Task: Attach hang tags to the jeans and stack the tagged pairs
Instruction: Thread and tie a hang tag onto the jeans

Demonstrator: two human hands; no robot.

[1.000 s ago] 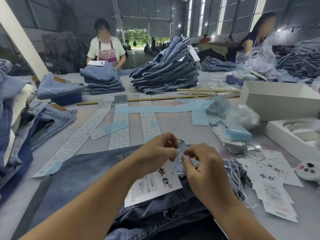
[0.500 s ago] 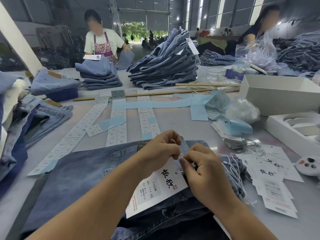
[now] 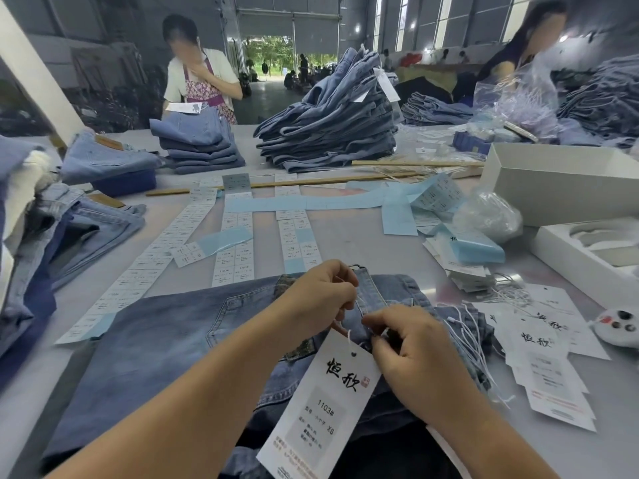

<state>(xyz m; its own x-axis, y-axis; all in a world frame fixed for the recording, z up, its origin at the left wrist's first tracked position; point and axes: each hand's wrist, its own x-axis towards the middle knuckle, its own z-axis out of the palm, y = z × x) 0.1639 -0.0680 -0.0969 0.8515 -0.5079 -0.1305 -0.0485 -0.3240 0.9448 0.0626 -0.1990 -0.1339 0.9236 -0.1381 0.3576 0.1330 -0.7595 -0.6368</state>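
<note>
Both hands over jeans (image 3: 155,340): left hand (image 3: 320,299), right hand (image 3: 411,354) pinching tag string (image 3: 348,335).

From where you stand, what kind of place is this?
Most likely a garment factory's finishing floor. Tall stacks of folded jeans stand on a long worktable, loose hang tags and strips of size labels lie about, and other workers handle denim nearby.

We see only our own two forearms and hands coming up from the bottom of the head view, our left hand (image 3: 320,299) and our right hand (image 3: 413,354); both forearms are bare as far as they show, with no sleeve, glove, watch, ring or bracelet visible, and our fingernails look short and unpainted
</note>
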